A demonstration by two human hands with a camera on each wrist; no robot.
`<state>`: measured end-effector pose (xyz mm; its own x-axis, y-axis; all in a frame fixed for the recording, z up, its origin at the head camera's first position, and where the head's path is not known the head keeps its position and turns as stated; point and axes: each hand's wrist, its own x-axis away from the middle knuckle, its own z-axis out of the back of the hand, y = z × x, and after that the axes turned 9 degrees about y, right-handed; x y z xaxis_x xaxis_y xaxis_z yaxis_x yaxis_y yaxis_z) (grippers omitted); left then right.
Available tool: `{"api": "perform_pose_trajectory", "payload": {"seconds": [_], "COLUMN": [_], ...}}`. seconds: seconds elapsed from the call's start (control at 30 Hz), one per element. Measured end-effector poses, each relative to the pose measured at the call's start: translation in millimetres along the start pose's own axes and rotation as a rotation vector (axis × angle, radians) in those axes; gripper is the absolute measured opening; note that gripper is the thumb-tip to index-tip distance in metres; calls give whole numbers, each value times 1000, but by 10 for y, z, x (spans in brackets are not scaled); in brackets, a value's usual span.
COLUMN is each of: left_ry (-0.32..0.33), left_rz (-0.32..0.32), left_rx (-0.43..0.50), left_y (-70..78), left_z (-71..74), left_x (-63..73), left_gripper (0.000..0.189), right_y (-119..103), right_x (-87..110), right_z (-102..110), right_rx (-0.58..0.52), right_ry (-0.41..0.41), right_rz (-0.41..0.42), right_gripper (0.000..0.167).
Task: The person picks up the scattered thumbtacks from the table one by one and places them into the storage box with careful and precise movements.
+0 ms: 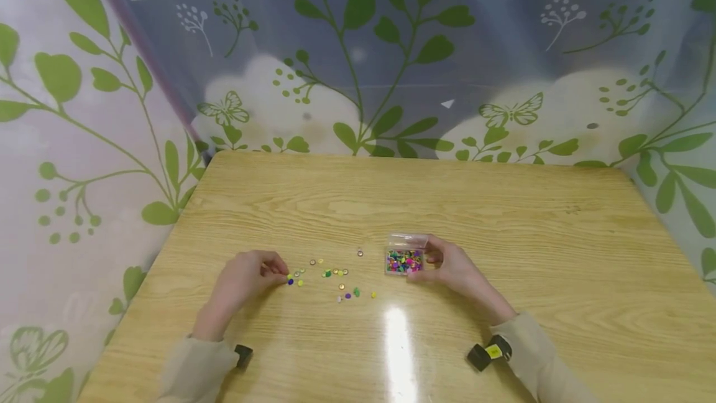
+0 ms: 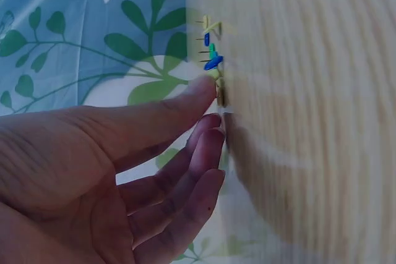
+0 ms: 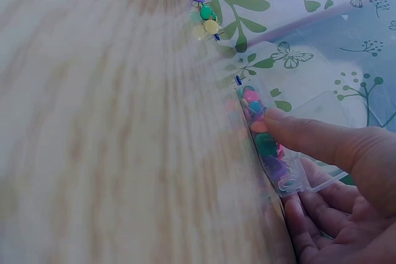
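Observation:
My left hand (image 1: 243,282) reaches low over the table, thumb and index fingertips at a yellow thumbtack (image 1: 289,276). A blue thumbtack (image 1: 291,282) lies beside those fingertips. In the left wrist view the thumb hides the index finger, so I cannot tell whether the tack is pinched; the other fingers (image 2: 207,153) are loosely bent. My right hand (image 1: 450,266) grips a small clear plastic box (image 1: 386,263) by its right side, thumb at the front and fingers behind. Its hinged lid (image 1: 407,240) stands raised at the back. Many colourful thumbtacks (image 3: 266,143) fill the box.
Several loose thumbtacks, among them a green one (image 1: 357,292), a purple one (image 1: 348,295) and a yellow one (image 1: 373,295), lie scattered between the hands. The wooden table (image 1: 475,204) meets a leaf-patterned curtain (image 1: 358,79) at its back and left edges.

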<state>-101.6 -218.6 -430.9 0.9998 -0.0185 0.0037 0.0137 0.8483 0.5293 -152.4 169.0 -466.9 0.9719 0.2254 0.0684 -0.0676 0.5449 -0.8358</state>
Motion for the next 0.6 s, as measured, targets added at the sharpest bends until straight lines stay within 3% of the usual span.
{"api": "perform_pose_trajectory", "payload": {"seconds": [0.17, 0.43, 0.6], "left_ry": [40, 174, 186], "left_rz": [-1, 5, 4], "left_rx": [-20, -2, 27], "left_y": [4, 23, 47], "left_z": [-20, -23, -44], "left_x": [-11, -55, -70], "left_gripper": [8, 6, 9], "right_y": [2, -10, 2], "right_x": [0, 14, 5], "right_z": [-1, 3, -1], "right_rx": [-1, -17, -16], "right_ry": [-3, -6, -4], "right_rz": [1, 24, 17], "right_gripper": [71, 70, 70]}}
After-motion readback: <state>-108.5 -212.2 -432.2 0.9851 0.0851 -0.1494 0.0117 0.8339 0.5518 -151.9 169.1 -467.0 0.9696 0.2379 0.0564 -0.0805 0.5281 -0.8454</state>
